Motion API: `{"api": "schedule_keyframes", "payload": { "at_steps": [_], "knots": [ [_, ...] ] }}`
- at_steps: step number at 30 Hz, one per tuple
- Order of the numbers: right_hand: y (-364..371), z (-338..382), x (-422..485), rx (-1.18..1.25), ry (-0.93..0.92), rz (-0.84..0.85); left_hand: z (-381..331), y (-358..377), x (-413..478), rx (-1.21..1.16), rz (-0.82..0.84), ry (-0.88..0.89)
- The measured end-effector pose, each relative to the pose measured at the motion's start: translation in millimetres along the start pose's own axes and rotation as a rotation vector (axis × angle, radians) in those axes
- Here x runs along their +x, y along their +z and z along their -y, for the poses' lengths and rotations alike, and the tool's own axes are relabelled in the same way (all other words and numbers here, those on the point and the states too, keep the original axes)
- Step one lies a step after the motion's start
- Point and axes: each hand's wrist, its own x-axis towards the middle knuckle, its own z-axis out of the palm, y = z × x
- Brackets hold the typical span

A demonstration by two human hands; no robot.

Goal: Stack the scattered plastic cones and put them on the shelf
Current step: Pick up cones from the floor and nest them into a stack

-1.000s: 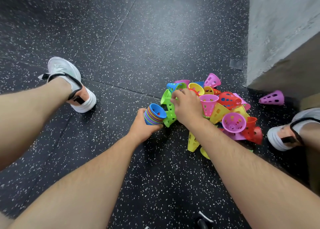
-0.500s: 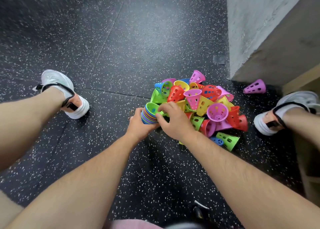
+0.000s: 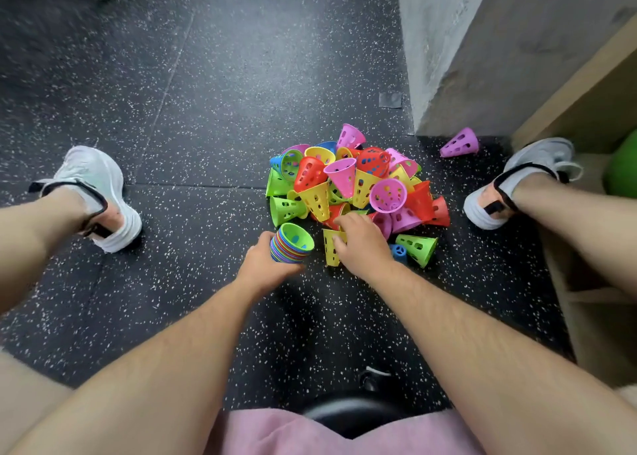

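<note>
Yellow cone [image 3: 331,247] pinched by right hand [image 3: 362,244] may snag the pile [image 3: 362,178] beyond its fingers; left hand [image 3: 265,265] clasps stack [image 3: 293,246]

left hand [image 3: 264,265], right hand [image 3: 362,247], both curled

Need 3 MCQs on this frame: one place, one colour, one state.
1. Where does the lone purple cone lie? A) at the foot of the wall, apart from the pile B) atop the pile C) on a shoe
2. Colour of the top cone in the stack? A) red B) green C) blue
3. While the right hand grips a yellow cone, the left hand is: A) flat on the floor B) gripping the stack C) hanging idle
Key: 1 A, it lies alone by the wall; 2 B, a green rim tops the stack; 3 B, its fingers curl round the stack.
</note>
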Motion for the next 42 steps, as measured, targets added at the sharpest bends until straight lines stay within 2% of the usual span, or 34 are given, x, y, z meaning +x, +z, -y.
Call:
{"api": "schedule_keyframes", "payload": {
  "at_steps": [9, 15, 20, 25, 27, 31, 34, 36, 39, 42],
  "knots": [
    [10.2, -2.0, 3.0, -0.205, 0.096, 0.086, -0.7, 15.5, -1.9, 0.023, 0.009, 0.021],
    [7.2, -2.4, -3.7, -0.068, 0.029, 0.062, 7.8, 13.7, -4.4, 0.035, 0.006, -0.016],
    [-4.4, -5.1, -12.5, 0.033, -0.059, -0.083, 2.9, 18.9, -4.2, 0.060, -0.004, -0.013],
    [-11.6, -11.9, -17.7, 0.065, -0.086, -0.313, 1.1, 25.1, -5.3, 0.055, 0.007, -0.012],
    [-14.5, -13.5, -18.8, 0.104, -0.084, -0.354, -2.8, 28.2, -6.9, 0.054, 0.019, -0.004],
    [-16.2, -14.1, -26.0, 0.222, -0.130, -0.295, -14.5, 39.2, -9.4, 0.036, 0.033, 0.032],
    [-14.1, -12.6, -36.4, 0.282, -0.107, -0.044, -23.1, 47.4, -8.5, 0.012, 0.037, 0.055],
    [-12.8, -13.3, -42.9, 0.352, -0.031, 0.045, -25.0, 51.0, -7.8, 0.014, 0.046, 0.069],
    [-14.5, -21.7, -49.5, 0.410, 0.094, -0.017, -23.8, 55.0, -7.4, 0.017, 0.073, 0.081],
    [-15.4, -41.0, -56.4, 0.204, 0.112, -0.107, -25.8, 57.5, -10.3, 0.016, 0.111, 0.092]
  ]
}}
